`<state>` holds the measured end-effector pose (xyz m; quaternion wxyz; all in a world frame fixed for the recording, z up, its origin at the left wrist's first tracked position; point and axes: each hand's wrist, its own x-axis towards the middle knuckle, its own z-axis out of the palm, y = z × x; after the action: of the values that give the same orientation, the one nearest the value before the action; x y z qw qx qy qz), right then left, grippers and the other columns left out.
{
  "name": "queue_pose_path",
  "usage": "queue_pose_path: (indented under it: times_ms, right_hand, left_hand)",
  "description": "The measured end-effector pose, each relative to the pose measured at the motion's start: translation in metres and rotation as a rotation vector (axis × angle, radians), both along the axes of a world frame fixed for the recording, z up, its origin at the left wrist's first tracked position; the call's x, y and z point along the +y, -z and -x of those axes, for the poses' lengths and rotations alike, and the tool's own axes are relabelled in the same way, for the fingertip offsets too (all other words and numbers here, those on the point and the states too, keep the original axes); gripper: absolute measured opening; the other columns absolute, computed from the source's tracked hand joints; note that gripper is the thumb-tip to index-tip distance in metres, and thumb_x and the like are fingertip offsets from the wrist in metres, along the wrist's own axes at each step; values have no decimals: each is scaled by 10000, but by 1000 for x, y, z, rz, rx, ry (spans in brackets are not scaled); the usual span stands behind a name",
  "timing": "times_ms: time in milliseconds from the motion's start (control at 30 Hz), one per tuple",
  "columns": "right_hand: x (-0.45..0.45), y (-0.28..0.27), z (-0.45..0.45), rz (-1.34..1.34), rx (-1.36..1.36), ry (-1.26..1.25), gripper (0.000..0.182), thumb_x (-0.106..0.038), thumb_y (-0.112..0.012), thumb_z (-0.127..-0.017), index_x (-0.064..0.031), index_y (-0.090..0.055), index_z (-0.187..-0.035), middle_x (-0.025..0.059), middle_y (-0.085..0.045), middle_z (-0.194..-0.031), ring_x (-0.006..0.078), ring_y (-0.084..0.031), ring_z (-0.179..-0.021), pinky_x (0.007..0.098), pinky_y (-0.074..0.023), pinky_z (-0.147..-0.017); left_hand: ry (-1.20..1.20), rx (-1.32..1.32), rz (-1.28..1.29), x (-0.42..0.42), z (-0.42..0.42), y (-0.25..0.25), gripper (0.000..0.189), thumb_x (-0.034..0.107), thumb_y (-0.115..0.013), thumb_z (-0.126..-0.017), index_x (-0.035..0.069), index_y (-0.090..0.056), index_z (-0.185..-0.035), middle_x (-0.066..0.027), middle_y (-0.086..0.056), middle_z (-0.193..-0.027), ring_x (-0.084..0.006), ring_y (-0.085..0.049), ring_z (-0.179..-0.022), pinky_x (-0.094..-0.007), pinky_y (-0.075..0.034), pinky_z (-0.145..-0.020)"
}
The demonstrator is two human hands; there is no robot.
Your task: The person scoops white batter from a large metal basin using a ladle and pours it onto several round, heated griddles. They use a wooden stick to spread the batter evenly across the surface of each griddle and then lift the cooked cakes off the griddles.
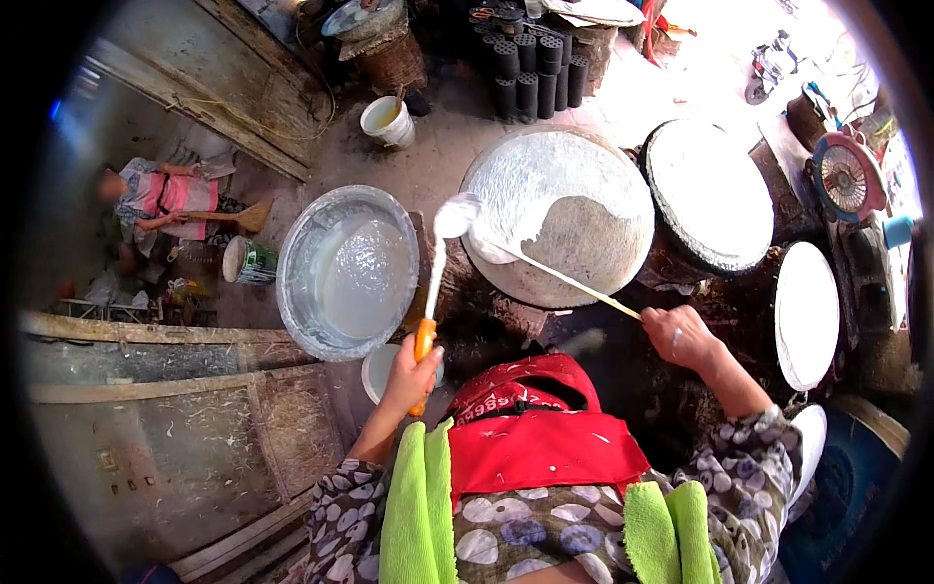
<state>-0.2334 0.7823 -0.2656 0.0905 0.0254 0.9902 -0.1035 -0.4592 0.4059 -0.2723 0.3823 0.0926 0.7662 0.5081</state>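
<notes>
My left hand grips the orange handle of a ladle, whose white-coated bowl hangs between the basin and the round pan. Around the thin stick of a white-smeared spreader, my right hand is closed; its head rests at the left rim of a large round griddle. White batter covers the griddle's upper and left part, while the lower right surface is bare grey. A metal basin of thin white liquid stands left of the griddle. A smear of white marks the back of my right hand.
Round white-topped pans stand at right, near a pink fan. Beyond the griddle are stacked coal briquettes and a white bucket. At left, another person holds a broom. A lower white container sits behind my left hand.
</notes>
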Motion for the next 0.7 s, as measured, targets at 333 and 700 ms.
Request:
queue_pose_path:
  times_ms: [333,700]
  right_hand:
    - [-113,48,-120,175,124,600,174,-154,-575,-841,-60,-561,-987,168,-621,-771,363,-611,-670,436,-494,-564]
    - [-253,120,90,525,257,854,279,-286,-454,-900,-23,-543,-914,268,-589,-819,445,-566,-782,501,-453,-673]
  left_hand:
    - [398,523,-94,-14,2,-2,417,235,-590,-860,25,-446,-1191,-255,-598,-841,-433,-591,-822,-446,-468,-653]
    - [-9,-189,-480,-70,53,9,305,155,-478,-935,47,-424,-1214,-7,-435,-691,-60,-391,-441,-199,-349,-395]
